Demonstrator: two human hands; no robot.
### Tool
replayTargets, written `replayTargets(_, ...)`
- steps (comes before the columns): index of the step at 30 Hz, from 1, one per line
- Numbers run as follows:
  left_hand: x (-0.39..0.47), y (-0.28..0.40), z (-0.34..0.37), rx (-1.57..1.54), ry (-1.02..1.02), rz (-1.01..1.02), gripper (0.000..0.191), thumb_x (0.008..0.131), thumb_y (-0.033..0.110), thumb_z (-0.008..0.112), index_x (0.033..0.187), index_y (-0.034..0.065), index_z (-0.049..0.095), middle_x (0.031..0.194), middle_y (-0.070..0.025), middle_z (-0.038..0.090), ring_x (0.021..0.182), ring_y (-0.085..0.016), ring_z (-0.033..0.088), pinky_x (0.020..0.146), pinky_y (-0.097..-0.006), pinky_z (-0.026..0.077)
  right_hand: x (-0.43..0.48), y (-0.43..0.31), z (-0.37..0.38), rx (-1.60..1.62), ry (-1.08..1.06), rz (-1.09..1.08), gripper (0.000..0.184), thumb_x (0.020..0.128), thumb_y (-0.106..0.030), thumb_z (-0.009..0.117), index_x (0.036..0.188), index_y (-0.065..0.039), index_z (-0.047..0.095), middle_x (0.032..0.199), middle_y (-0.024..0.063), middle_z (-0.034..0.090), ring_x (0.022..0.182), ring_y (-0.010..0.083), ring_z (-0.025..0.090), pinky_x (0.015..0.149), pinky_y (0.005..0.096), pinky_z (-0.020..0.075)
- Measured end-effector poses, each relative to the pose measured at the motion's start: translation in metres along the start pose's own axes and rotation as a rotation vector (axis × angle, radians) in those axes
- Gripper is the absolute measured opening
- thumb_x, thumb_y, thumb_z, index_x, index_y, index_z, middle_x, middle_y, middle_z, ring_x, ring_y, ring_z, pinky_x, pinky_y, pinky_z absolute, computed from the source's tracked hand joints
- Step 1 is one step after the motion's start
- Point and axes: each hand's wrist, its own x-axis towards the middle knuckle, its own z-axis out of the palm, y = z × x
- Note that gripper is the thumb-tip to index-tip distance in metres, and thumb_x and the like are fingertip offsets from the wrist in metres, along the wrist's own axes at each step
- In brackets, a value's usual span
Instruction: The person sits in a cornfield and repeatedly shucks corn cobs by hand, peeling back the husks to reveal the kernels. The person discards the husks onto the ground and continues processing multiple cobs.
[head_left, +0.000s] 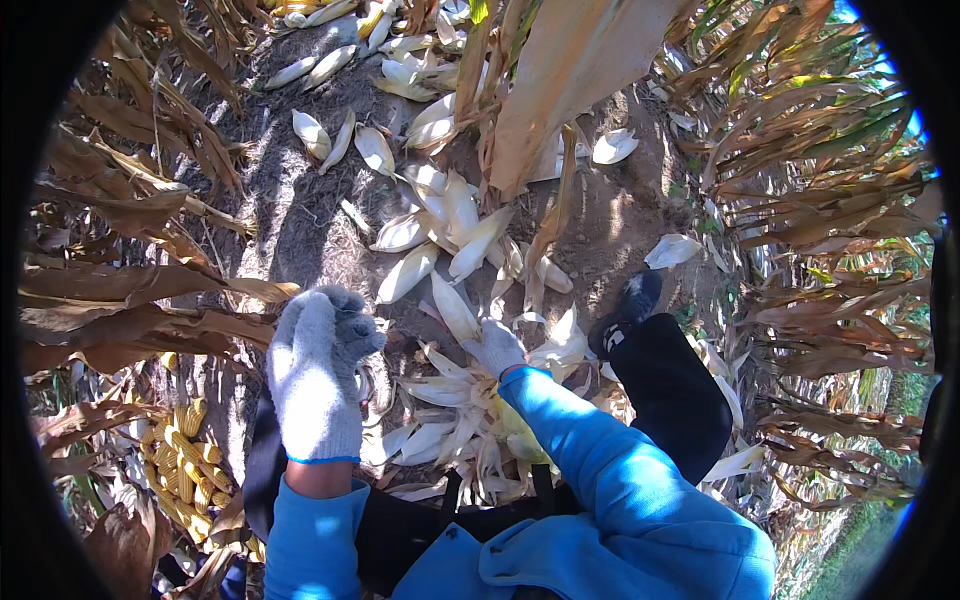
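Note:
My left hand (319, 367), in a grey knit glove, is raised at the left with its fingers curled. A small object shows at its inner edge, too unclear to name, and whether the hand grips it is hidden. My right hand (496, 346), in a light glove, reaches to the base of an ear of corn in its pale husk (453, 306) and has hold of it. More unshucked ears (409, 274) lie in a loose pile just ahead. Loose corn husks (442, 390) are heaped between my legs, below the right hand.
Husked yellow ears of corn (184, 465) are piled at the lower left. Dry corn stalks (825, 300) line the right side, with dry leaves (135, 300) at the left. A large dry leaf (562, 90) hangs over the ears ahead. My dark shoe (637, 300) rests on the soil.

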Motion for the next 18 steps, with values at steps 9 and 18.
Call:
replayTargets(9, 0.001, -0.004, 0.007, 0.071, 0.029, -0.048, 0.018, 0.101, 0.016, 0.053, 0.108, 0.0012, 0.061, 0.093, -0.0101, 0.064, 0.077, -0.020, 0.066, 0.067, -0.0335, 0.057, 0.040, -0.006, 0.051, 0.110, 0.073, 0.065, 0.070, 0.072, -0.046, 0.079, 0.120, 0.001, 0.059, 0.119, 0.0267, 0.064, 0.110, 0.0407, 0.063, 0.092, 0.0461, 0.0523)
replayTargets(18, 0.004, -0.022, 0.007, 0.722, -0.365, 0.160, 0.013, 0.092, 0.009, 0.063, 0.104, 0.0028, 0.065, 0.093, -0.0064, 0.067, 0.081, -0.014, 0.065, 0.076, -0.0277, 0.053, -0.022, -0.028, -0.038, 0.844, -0.389, -0.144, 0.055, 0.092, -0.042, 0.062, 0.121, 0.005, 0.064, 0.108, 0.0119, 0.069, 0.093, 0.0167, 0.065, 0.082, 0.0309, 0.0503)
